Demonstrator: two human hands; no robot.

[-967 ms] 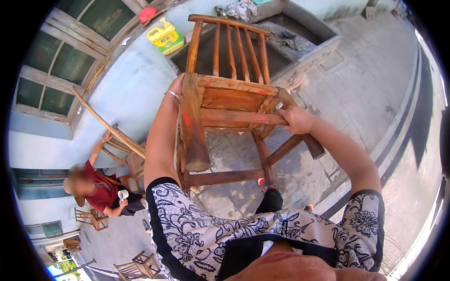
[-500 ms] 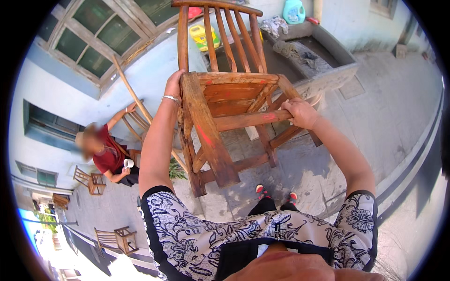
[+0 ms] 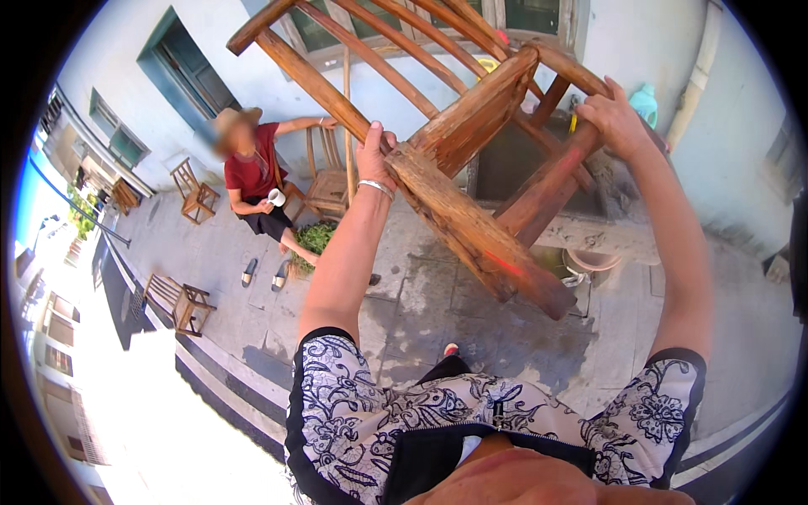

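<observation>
A brown wooden chair (image 3: 471, 210) is held up in the air before me, tilted, with its slatted back to the upper left and its legs toward me. Red marks show on a leg and a rung. My left hand (image 3: 375, 156), a silver bangle at its wrist, grips the chair frame where the back meets the seat. My right hand (image 3: 614, 122) is closed around the frame on the other side, near a rung. Part of the right fingers is hidden behind the wood.
Behind the chair stands a concrete wash trough (image 3: 606, 236), with a turquoise jug (image 3: 644, 105) by the wall. At left a person in a red top (image 3: 252, 160) sits holding a white mug (image 3: 276, 197), beside small wooden chairs (image 3: 179, 301), green plants (image 3: 313, 240) and slippers (image 3: 279, 276).
The chair has been raised and tipped, its back swinging to the left and its legs to the right. Both hands have moved up with it. My view has turned left.
</observation>
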